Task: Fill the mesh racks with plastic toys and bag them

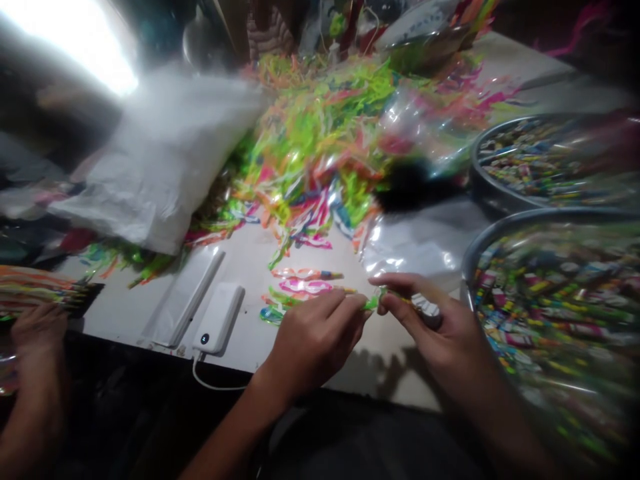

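Observation:
My left hand [317, 337] is closed on a small bright green strip [371, 303] at the middle of the table's front part. Close by on the right, my right hand [433, 320] pinches the strip's other end between thumb and fingertips; a small pale piece shows there, blurred. Beneath its curled fingers is a roundish metallic thing, partly hidden. Several colourful strips [305, 285] with pink, orange and green parts lie in a short row on the white table [260, 247], just beyond my left hand.
A large heap of colourful strips [320, 133] covers the table's back. A white bag [150, 153], a white power bank [219, 320] with a cable and a clear packet [193, 293] lie left. Two round tubs [467, 267] of small pieces stand right. Another person's hand [40, 327] is far left.

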A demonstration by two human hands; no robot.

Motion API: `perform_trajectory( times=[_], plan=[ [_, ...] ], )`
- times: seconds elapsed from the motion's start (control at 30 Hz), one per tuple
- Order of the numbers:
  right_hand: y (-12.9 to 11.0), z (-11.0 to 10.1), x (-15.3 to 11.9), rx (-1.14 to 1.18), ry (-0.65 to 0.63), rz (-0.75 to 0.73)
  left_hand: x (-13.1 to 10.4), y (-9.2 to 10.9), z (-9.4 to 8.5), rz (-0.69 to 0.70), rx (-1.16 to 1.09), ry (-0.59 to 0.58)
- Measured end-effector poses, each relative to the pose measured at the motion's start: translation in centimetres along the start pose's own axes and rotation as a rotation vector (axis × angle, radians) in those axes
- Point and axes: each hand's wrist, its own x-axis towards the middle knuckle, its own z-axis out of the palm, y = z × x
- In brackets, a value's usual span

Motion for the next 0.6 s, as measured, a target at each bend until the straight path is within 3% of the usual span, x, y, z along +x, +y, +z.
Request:
perform_trajectory(
  times=[0.23, 0.43, 0.6],
  plan=[
    [0.1, 0.2, 0.1, -0.045, -0.012, 0.01, -0.2, -0.2, -0.1, -0.017, 0.147, -0.084],
    [0.9, 0.4, 0.6, -0.238, -0.078, -0.133, -0.6, -1.1, 0.5, 0.017, 0.245, -0.12],
    [2.0, 1.2, 1.0, -0.268, -0.151, -0.139, -1.0, -1.6, 1.4, -0.001, 0.288, -0.115]
  ],
)
